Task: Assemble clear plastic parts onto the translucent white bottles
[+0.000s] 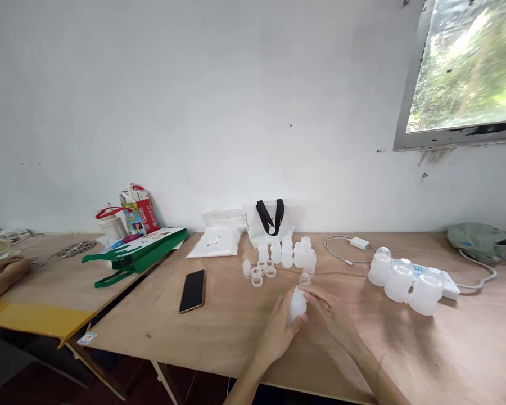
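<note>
My left hand (280,326) is wrapped round a small translucent white bottle (297,307), held above the table near its front edge. The fingers of my right hand (329,312) close on the upper end of this same bottle; they partly hide its top. Just beyond it stands a clear, pointed piece (305,278), whose kind I cannot make out. Several white rings (257,275) lie to the left, beside a ribbed, tapered white piece (247,268). Behind them is a group of similar translucent bottles (287,254).
A phone (191,291) lies left of my hands. At the back are a white plastic packet (216,239) and a white bag (253,225). Three frosted bottles (398,283) stand right, before a power strip (449,286). A green bag (139,256) and another person's arm (6,275) are far left.
</note>
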The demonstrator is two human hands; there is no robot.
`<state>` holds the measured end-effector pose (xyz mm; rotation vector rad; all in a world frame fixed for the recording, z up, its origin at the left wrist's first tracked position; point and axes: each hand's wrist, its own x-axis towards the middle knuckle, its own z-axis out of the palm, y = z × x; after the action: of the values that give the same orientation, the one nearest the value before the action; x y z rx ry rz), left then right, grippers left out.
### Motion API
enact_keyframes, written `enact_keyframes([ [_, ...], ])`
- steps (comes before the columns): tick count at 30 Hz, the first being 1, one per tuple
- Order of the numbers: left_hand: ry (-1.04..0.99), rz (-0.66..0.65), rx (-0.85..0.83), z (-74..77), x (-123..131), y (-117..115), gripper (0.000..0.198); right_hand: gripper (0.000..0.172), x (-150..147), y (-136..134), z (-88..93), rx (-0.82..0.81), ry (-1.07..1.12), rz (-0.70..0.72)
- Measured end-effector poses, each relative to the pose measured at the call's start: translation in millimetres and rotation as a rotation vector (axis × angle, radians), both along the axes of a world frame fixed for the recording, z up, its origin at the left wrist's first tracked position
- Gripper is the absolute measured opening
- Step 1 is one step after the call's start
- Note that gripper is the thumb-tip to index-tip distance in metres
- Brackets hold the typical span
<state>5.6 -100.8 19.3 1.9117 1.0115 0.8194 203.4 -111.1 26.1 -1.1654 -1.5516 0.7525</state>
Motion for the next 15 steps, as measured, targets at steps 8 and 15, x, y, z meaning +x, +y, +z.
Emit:
enact_keyframes([
  [8,-0.048,-0.131,-0.075,2.7,-10,-11,0.065,0.055,16,-15,23.1,-0.118,0.041,0.182],
  [15,0.114,-0.082,-0.108,-5.4,-13,-13,0.058,0.039,35,-24,38.7,-0.186,-0.066,0.193],
])
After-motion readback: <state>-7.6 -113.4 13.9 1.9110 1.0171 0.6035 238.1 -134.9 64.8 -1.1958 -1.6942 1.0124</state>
